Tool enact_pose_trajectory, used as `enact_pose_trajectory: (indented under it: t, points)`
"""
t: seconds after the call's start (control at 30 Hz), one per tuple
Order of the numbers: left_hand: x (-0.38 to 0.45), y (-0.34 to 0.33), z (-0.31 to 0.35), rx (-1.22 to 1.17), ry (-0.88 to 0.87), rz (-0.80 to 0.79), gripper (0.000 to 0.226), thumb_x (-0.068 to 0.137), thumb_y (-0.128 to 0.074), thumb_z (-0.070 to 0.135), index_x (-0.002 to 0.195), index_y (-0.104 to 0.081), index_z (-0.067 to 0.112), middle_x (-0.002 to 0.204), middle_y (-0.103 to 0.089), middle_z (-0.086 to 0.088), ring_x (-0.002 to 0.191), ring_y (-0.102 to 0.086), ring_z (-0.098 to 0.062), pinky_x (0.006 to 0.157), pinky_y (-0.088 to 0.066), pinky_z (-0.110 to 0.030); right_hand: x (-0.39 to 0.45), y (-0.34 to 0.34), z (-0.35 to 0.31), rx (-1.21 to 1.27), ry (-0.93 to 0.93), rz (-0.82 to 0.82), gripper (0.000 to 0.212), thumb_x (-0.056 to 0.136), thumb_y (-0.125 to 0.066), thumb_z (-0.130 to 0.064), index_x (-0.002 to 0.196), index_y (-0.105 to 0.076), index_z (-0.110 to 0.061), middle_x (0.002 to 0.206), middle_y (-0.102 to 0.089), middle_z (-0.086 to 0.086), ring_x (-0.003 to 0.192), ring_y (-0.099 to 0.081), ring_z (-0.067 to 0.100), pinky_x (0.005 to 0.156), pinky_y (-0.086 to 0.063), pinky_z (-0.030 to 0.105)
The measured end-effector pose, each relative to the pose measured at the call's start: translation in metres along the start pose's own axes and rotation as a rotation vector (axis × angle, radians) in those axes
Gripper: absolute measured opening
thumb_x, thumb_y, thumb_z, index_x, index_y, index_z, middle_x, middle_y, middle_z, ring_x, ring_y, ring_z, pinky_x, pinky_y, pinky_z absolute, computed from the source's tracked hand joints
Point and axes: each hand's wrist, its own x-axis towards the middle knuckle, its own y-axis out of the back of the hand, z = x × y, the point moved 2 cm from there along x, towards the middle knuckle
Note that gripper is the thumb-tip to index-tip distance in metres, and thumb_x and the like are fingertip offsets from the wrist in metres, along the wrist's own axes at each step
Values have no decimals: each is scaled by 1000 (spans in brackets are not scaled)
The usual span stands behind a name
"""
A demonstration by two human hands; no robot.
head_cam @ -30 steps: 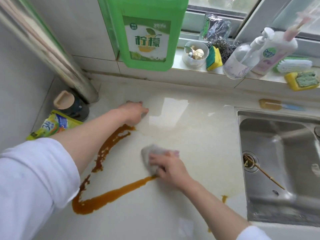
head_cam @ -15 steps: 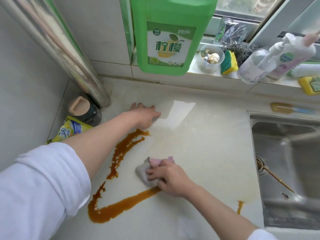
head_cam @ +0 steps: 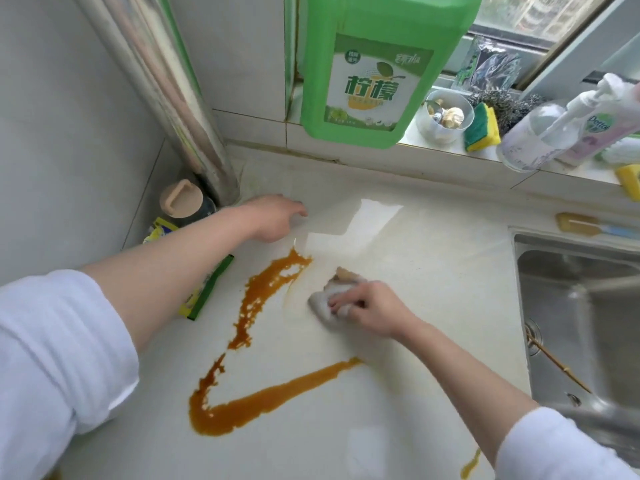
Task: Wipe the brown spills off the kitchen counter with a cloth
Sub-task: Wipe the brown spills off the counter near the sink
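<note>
A brown V-shaped spill (head_cam: pixel 256 403) runs across the pale kitchen counter (head_cam: pixel 433 271); one arm rises to the upper middle, the other slants right. A small brown streak (head_cam: pixel 470 466) lies near the front edge. My right hand (head_cam: pixel 372 306) presses a crumpled grey-pink cloth (head_cam: pixel 330 299) onto the counter just right of the spill's upper arm. My left hand (head_cam: pixel 273 216) rests flat on the counter behind the spill, fingers spread, holding nothing.
A steel sink (head_cam: pixel 581 323) with a wooden stick lies at the right. A green detergent jug (head_cam: pixel 377 71), a cup, sponges and pump bottles (head_cam: pixel 571 129) line the windowsill. A metal pipe (head_cam: pixel 166 98), a lidded jar (head_cam: pixel 183 202) and a packet (head_cam: pixel 204 292) occupy the left corner.
My right hand has slid the cloth up and away from the spill's lower arm toward its upper arm. The lower arm's right end now lies uncovered. My left hand stays planted.
</note>
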Motion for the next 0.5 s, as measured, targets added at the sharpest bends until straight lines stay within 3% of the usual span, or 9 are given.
enact_pose_trajectory:
  t: [0.1, 0.13, 0.2, 0.3, 0.37, 0.43, 0.5]
  points:
    - [-13, -7, -10, -2, 51, -35, 67, 93, -31, 0, 153, -31, 29, 156, -35, -9, 139, -38, -31, 107, -35, -34, 19, 36, 27, 130, -453, 621, 30, 85, -60, -14, 103, -77, -31, 114, -72, -11, 116, -62, 13, 90, -43, 20]
    - [-12, -9, -10, -29, 58, -48, 67, 94, -31, -1, 155, -29, 27, 158, -31, -9, 142, -34, -30, 110, -31, -33, 27, 29, 19, 86, -516, 713, 35, 86, -57, -15, 111, -73, -32, 123, -69, -10, 120, -58, 17, 94, -43, 25]
    - [-7, -8, -10, -86, 50, -72, 66, 94, -30, -1, 156, -27, 23, 161, -26, -7, 147, -28, -27, 116, -24, -32, 46, -11, -13, 6, -408, 619, 47, 83, -53, -16, 125, -64, -33, 135, -61, -5, 123, -51, 23, 101, -40, 37]
    - [-2, -8, -14, -124, 50, -107, 63, 96, -30, 3, 156, -26, 23, 163, -23, -6, 148, -24, -26, 118, -20, -31, 30, -74, -66, -87, 85, 142, 49, 76, -50, -18, 119, -68, -33, 130, -64, -9, 108, -57, 25, 93, -46, 33]
    - [-1, -11, -19, -124, 43, -134, 64, 97, -28, 5, 156, -25, 26, 164, -18, -8, 150, -19, -27, 120, -16, -33, 10, -72, -64, -94, 271, -86, 44, 75, -48, -17, 109, -74, -30, 125, -66, -18, 104, -59, 14, 90, -48, 29]
    - [0, -16, -28, -152, 43, -139, 66, 95, -27, 5, 156, -24, 31, 165, -13, -7, 152, -11, -25, 123, -10, -35, 18, -41, -41, 0, 132, 42, 39, 74, -50, -14, 98, -78, -29, 114, -71, -18, 106, -63, 5, 94, -50, 27]
    - [2, -17, -30, -191, 50, -133, 68, 94, -28, 4, 156, -23, 32, 166, -9, -9, 153, -9, -26, 123, -7, -36, 35, -4, -11, 138, -242, 409, 37, 79, -54, -10, 96, -78, -32, 110, -73, -16, 110, -64, 6, 96, -48, 24]
